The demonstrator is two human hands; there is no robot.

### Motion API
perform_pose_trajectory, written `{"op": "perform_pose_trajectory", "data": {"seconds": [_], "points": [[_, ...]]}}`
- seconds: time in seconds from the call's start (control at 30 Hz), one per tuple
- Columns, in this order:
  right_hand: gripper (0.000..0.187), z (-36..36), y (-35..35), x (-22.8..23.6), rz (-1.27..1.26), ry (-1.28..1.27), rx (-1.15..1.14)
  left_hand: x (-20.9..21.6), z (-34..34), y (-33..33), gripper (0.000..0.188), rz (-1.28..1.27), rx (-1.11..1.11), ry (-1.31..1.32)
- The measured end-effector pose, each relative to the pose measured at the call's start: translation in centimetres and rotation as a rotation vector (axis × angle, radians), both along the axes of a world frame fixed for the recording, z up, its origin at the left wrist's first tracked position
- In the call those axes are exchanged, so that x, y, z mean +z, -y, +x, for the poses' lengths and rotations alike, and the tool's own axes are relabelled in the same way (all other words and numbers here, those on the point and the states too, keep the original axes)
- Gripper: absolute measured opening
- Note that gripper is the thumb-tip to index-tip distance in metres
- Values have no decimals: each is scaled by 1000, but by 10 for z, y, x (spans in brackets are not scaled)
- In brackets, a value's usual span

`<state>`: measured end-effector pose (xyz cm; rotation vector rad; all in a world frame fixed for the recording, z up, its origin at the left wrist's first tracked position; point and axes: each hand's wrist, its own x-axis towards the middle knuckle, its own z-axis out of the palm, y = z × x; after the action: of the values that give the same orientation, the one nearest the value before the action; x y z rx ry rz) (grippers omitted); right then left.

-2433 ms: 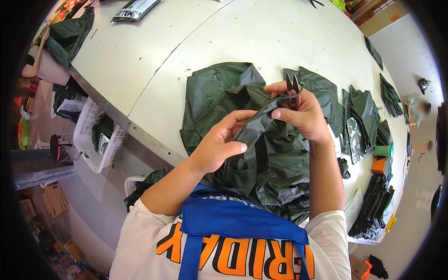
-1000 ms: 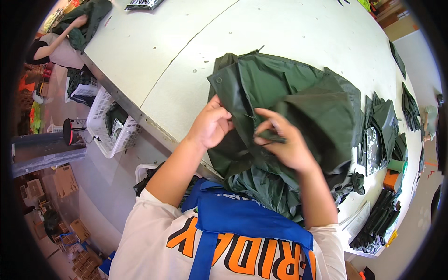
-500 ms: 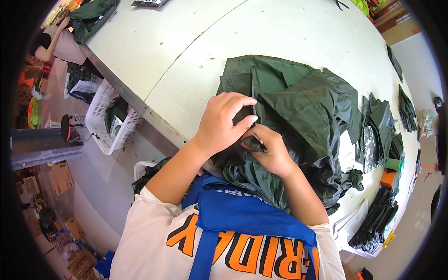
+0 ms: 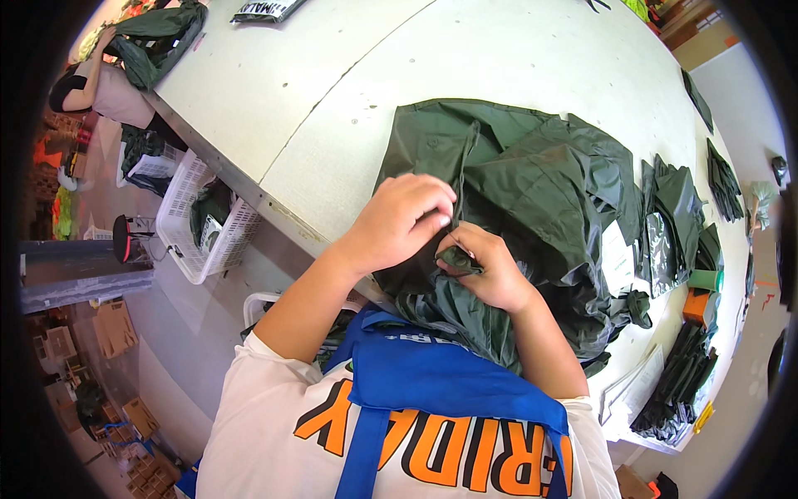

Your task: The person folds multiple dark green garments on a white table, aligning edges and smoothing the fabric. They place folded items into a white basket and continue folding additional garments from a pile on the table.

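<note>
A dark green waterproof garment, crumpled and shiny, lies on the table right in front of me, its near part hanging toward my apron. My left hand pinches the raised edge of its front strip, thumb against the curled fingers. Just below and to the right, my right hand is closed on a small bunched fold of the same fabric. A round snap shows on the flat panel beyond my left hand. What lies under both palms is hidden.
The white table has a metal edge on the left. White plastic baskets with dark garments stand below it. Folded dark garments and clear-wrapped packs line the right side. A person handles a green garment at far left.
My left hand has shifted slightly down along the strip, with its fingers more curled. The fabric's upper left panel lies more spread out. My right hand keeps its hold.
</note>
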<state>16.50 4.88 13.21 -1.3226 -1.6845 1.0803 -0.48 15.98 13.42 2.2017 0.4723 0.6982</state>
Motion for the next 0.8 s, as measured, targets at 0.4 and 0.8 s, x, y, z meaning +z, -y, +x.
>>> {"op": "perform_pose_trajectory", "data": {"seconds": [0.4, 0.8], "points": [[37, 10, 13, 26, 13, 87, 106, 36, 17, -7, 5, 125, 298, 362], [7, 30, 3, 75, 21, -292, -429, 55, 36, 12, 14, 419, 83, 335]]}}
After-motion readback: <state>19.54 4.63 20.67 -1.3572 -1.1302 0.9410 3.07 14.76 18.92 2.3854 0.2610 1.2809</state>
